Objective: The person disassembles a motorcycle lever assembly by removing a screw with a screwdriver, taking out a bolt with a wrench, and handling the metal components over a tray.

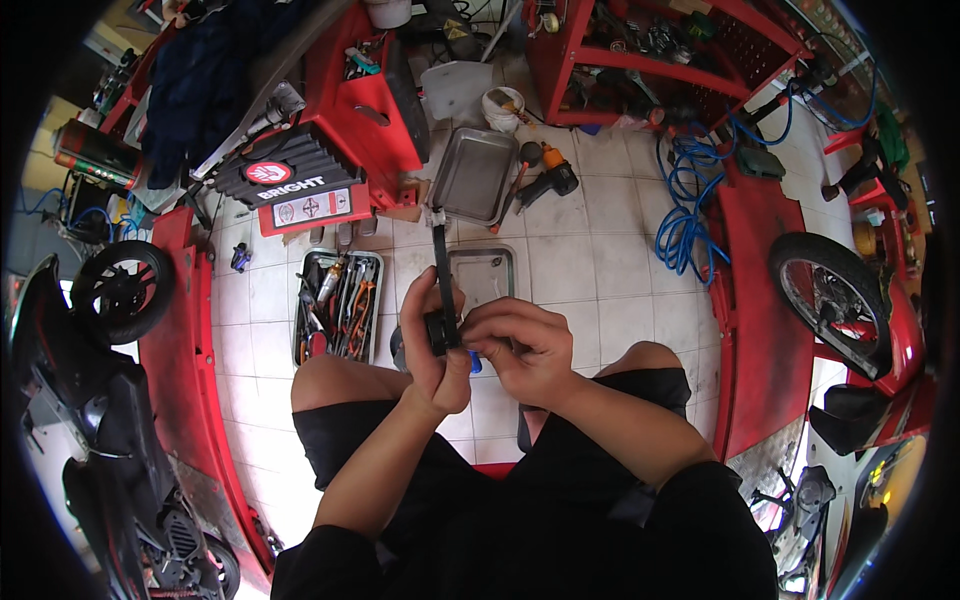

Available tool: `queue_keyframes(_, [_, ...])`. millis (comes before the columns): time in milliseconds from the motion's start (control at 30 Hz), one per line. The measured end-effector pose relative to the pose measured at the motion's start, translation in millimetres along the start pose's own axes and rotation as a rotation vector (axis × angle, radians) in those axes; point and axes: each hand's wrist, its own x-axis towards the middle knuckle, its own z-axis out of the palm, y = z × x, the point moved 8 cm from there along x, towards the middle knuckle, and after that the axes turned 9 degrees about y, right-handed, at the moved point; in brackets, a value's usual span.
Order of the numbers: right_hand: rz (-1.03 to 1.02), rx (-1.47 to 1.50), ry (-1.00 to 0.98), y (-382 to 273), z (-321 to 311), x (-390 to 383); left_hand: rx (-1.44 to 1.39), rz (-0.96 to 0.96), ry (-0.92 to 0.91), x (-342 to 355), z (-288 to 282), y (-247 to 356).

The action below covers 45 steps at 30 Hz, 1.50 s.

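In front of my knees, my left hand (435, 350) is closed around a black part (443, 265) with a long, thin arm that points away from me. The arm ends in a metallic tip, and a thick round section lies by my palm. My right hand (525, 350) comes from the right with bent fingers. Its thumb and fingertips pinch at the lower end of the same part. Whatever small piece may be between them is hidden. Below the hands a bit of a blue object (475, 362) shows, too covered to name.
A tray of hand tools (338, 310) sits on the floor at left. Ahead lie a small tray (511, 270), a larger metal tray (480, 170), and a black and orange power tool (550, 180). Blue hose (690, 200) coils at right. Red lifts (175, 350) with motorcycles flank both sides.
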Motion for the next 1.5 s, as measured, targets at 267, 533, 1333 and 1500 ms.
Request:
queue_keyframes(267, [-0.087, -0.099, -0.014, -5.9, -2.4, -1.5, -0.007, -0.006, -0.062, -3.4, 3.3, -0.7])
queue_keyframes(533, [-0.199, -0.149, -0.082, -13.6, -2.9, 2.7, 0.02, -0.077, -0.083, -2.2, 11.7, 1.3])
queue_keyframes(1333, [-0.155, -0.18, -0.011, 7.2, -4.1, 1.0, -0.195, -0.363, -0.097, 0.1, 14.0, -16.2])
queue_keyframes(1500, [-0.166, -0.2, -0.002, 3.9, -5.2, 3.5, -0.438, -0.463, -0.033, 2.2, 14.2, -19.2])
